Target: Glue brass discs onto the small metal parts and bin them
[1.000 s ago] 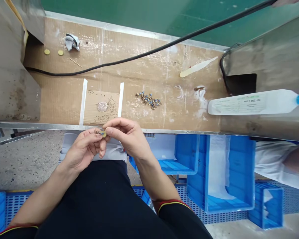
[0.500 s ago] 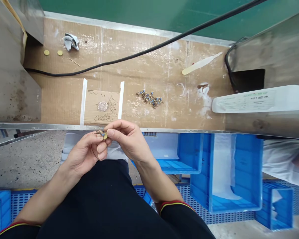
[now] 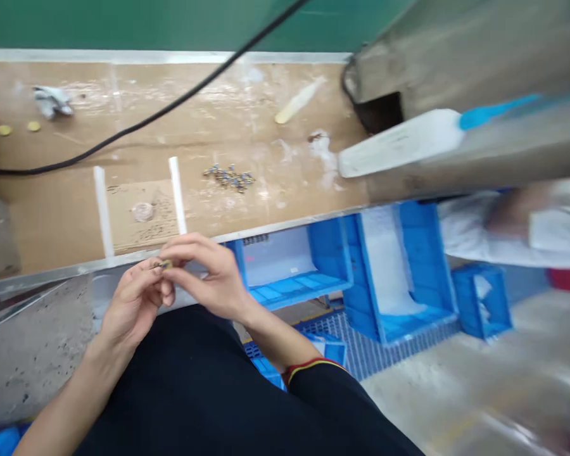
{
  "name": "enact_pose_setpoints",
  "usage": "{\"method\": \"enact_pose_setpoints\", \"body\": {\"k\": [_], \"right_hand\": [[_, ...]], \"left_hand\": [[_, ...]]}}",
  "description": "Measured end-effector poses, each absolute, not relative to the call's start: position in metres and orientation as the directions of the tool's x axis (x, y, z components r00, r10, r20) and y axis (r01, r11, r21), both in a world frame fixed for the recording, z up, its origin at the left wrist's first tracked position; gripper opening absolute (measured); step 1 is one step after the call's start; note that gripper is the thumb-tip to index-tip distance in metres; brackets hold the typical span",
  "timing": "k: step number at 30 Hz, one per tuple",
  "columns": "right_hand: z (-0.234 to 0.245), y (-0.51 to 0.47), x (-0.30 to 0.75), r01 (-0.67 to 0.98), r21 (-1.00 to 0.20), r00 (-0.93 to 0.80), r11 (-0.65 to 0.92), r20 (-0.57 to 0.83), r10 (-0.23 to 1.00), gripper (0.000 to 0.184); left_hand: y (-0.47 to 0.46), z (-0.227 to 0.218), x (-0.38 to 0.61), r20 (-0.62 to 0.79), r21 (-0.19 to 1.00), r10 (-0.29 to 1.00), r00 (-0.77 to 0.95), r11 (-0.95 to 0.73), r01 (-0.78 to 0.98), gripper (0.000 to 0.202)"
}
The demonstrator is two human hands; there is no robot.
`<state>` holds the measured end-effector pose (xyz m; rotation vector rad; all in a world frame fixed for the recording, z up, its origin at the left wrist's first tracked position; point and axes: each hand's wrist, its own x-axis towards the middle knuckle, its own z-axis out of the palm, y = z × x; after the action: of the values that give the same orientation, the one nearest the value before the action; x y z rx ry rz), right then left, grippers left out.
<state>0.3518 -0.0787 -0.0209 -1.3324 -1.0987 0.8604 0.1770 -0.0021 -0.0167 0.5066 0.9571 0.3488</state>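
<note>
Head view: small yellow-and-metal part [image 3: 166, 264] held up by the near edge of the tabletop [image 3: 52, 215], pinched by the fingertips of the left hand [image 3: 135, 301] on one side and by the thumb and forefinger of the right hand [image 3: 216, 278] on the other. Long axis apparently left to right, from hand to hand; finer detail too blurred to tell. Forward and slightly left of the part: round disc [image 3: 143, 212], on a cardboard sheet [image 3: 123, 196]. Forward of the right hand, nearer to it than to the left: pile of small parts [image 3: 230, 178], stretched left to right, clear of both hands.
</note>
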Motion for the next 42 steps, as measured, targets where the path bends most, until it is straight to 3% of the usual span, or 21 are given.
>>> {"method": "enact_pose_setpoints", "body": {"k": [4,7,9,11,13,15,19,27,42], "right_hand": [[-0.042,-0.103,0.352,0.254,-0.960,0.285,0.121,0.193,0.939,0.015],[-0.067,-0.134,0.367,0.218,-0.974,0.471,0.062,0.161,0.867,0.015],[-0.090,-0.158,0.393,0.153,-0.984,0.685,-0.093,0.038,0.728,0.020],[-0.118,-0.183,0.433,0.052,-0.945,0.866,-0.323,-0.118,0.485,0.030],[-0.148,-0.204,0.479,-0.048,-0.860,0.937,-0.509,-0.215,0.275,0.040],[-0.178,-0.221,0.520,-0.089,-0.799,0.947,-0.595,-0.253,0.198,0.040],[-0.225,-0.238,0.558,-0.109,-0.699,0.932,-0.707,-0.318,0.171,0.030],[-0.273,-0.236,0.567,-0.070,-0.604,0.907,-0.794,-0.369,0.201,0.038],[-0.274,-0.229,0.563,-0.040,-0.618,0.915,-0.785,-0.338,0.219,0.038]], "left_hand": [[-0.010,-0.025,0.186,-0.647,0.621,0.461,0.607,0.781,0.069,0.030],[-0.018,-0.025,0.192,-0.655,0.650,0.390,0.647,0.728,0.220,0.034],[-0.022,-0.026,0.192,-0.671,0.649,0.376,0.639,0.714,0.262,0.040],[-0.022,-0.027,0.189,-0.675,0.659,0.390,0.627,0.700,0.274,0.042],[-0.018,-0.029,0.185,-0.668,0.675,0.400,0.627,0.680,0.286,0.042],[-0.014,-0.031,0.181,-0.668,0.685,0.411,0.620,0.666,0.297,0.046],[-0.010,-0.034,0.175,-0.675,0.695,0.450,0.584,0.654,0.299,0.050],[-0.014,-0.048,0.162,-0.693,0.670,0.413,0.591,0.671,0.317,0.043],[-0.022,-0.042,0.167,-0.688,0.682,0.459,0.563,0.673,0.285,0.049]]}}
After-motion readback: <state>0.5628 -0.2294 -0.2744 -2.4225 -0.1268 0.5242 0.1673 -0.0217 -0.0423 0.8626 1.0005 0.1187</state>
